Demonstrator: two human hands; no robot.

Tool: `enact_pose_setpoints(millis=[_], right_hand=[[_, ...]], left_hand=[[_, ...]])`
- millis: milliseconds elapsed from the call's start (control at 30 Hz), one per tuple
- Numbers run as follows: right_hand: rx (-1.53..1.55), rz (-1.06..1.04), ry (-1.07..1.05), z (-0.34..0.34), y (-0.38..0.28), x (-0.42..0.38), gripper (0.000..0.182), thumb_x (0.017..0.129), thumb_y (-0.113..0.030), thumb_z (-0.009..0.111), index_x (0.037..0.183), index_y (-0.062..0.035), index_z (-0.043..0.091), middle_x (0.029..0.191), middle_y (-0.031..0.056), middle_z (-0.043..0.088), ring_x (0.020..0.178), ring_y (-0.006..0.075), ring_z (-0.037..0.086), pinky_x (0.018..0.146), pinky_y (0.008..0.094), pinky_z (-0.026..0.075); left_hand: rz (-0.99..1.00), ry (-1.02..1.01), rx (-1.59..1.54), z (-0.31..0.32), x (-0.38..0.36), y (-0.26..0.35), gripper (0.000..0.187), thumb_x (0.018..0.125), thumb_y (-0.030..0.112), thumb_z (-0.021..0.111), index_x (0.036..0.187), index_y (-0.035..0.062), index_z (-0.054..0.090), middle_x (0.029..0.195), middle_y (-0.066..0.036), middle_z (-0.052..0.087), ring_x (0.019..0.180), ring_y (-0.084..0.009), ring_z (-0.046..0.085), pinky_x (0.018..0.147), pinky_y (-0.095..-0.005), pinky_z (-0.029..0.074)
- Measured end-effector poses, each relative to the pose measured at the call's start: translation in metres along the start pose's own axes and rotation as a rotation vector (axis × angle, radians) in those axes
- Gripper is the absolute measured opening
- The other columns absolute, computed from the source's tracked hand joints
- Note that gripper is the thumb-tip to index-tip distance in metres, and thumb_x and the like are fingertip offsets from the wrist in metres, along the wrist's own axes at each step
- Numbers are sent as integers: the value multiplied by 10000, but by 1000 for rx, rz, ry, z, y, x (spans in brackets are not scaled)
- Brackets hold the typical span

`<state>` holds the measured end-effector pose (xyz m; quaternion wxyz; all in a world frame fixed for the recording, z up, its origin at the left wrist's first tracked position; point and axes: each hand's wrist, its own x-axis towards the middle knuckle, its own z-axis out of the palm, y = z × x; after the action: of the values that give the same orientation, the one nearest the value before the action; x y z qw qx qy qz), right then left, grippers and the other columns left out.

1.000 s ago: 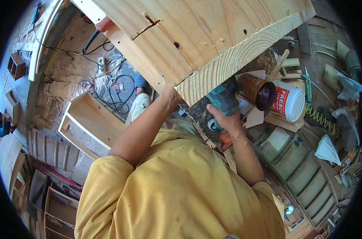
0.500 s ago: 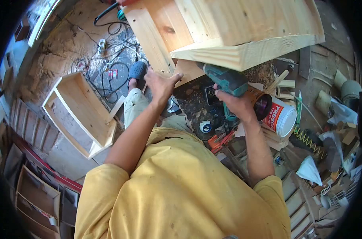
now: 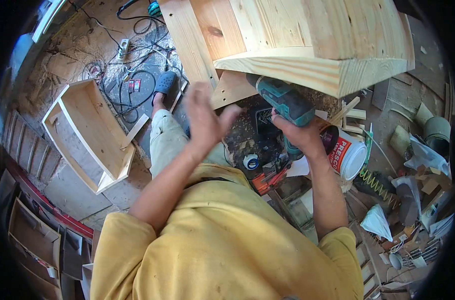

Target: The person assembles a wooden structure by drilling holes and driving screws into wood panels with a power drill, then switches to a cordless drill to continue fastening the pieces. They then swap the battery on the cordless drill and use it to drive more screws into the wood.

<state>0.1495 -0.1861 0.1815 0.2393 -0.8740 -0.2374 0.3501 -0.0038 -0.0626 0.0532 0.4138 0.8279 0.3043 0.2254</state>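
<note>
Our right fingers (image 3: pixel 280 120) are wrapped tight around the grip of a teal cordless drill (image 3: pixel 283 102), and the right hand (image 3: pixel 300 134) holds it just under the pale pine box assembly (image 3: pixel 307 45) that fills the top of the view, the tool's nose tilted up and away toward the underside of the thick front board. Our left fingers (image 3: pixel 200 97) are spread and loose, holding nothing; the left hand (image 3: pixel 205 122) is blurred and hangs in the air, apart from the wood and apart from the drill. We judge the work to be partway along: the boards of the big box already sit joined at the corner we can see, but with the drill in hand and pointed at the lower edge, fastening seems unfinished. Whether a screw or bit sits at the tip we cannot tell, as the board hides it. Just beside the right wrist stands a white plastic tub with red lettering (image 3: pixel 348 152), and below the drill lies a small roll of tape (image 3: pixel 250 161) on the cluttered dark desk (image 3: pixel 247 135). Further out to our left, an open shallow wooden box frame (image 3: pixel 90 132) rests on the dusty floor (image 3: pixel 67 65), near a tangle of black cables (image 3: pixel 137 85).
</note>
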Motion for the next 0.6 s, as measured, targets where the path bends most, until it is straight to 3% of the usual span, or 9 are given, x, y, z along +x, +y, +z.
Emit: enact_pose_setpoints(millis=[33, 67, 133, 200, 333, 367, 533, 600], right_hand=[[-16, -4, 26, 2, 16, 0, 314, 770, -174, 682, 1050, -41, 632, 951, 141, 667, 907, 287, 646, 813, 390, 502], [-63, -45, -32, -2, 13, -1, 344, 771, -193, 691, 1076, -50, 621, 978, 141, 658, 934, 292, 638, 825, 390, 498], [-172, -203, -59, -5, 32, -5, 431, 774, -234, 709, 1148, -64, 580, 1060, 144, 623, 1008, 302, 606, 860, 391, 480], [-308, -433, 22, -2, 72, -9, 546, 779, -278, 726, 1240, -72, 517, 1169, 148, 574, 1104, 310, 559, 905, 392, 454], [-345, -380, 9, -7, 95, -18, 665, 792, -263, 739, 1341, -54, 428, 1323, 140, 494, 1236, 268, 469, 1019, 378, 381], [-353, -367, 12, -8, 96, -18, 695, 795, -259, 743, 1366, -49, 406, 1361, 138, 474, 1269, 257, 447, 1048, 375, 363], [-313, -449, 82, -5, 76, -13, 603, 742, -307, 756, 1224, -45, 505, 1180, 170, 571, 1103, 329, 567, 887, 390, 466], [-277, -413, 76, -5, 69, -10, 594, 730, -304, 762, 1202, -45, 512, 1166, 167, 580, 1088, 310, 579, 878, 374, 468]], left_hand=[[258, -5, -174, -11, 6, 26, 897, 648, 362, 854, 1328, -13, 404, 1287, -215, 441, 1217, -379, 413, 1022, -471, 352], [348, -91, -306, -17, 12, 51, 745, 672, 420, 823, 1237, 32, 532, 1235, -206, 487, 1160, -382, 473, 974, -461, 399], [447, -118, -557, -18, 38, 96, 542, 740, 387, 725, 1167, 76, 606, 1133, -130, 584, 1100, -344, 524, 936, -458, 420], [496, -120, -566, -8, 63, 116, 443, 741, 381, 702, 1065, 84, 641, 1046, -111, 607, 1036, -327, 556, 873, -457, 450], [613, -364, -476, 13, 87, 109, 257, 713, 314, 691, 826, 85, 656, 880, -75, 629, 892, -318, 609, 757, -461, 491], [606, -168, -589, 19, 87, 111, 164, 678, 247, 671, 687, 94, 612, 789, -59, 615, 804, -320, 618, 700, -468, 495], [625, -182, -583, 27, 83, 104, 151, 635, 237, 659, 738, 127, 652, 818, -59, 626, 829, -305, 622, 718, -462, 500], [624, -178, -596, 29, 82, 102, 159, 628, 237, 657, 754, 140, 664, 816, -57, 629, 828, -303, 623, 721, -459, 502]])
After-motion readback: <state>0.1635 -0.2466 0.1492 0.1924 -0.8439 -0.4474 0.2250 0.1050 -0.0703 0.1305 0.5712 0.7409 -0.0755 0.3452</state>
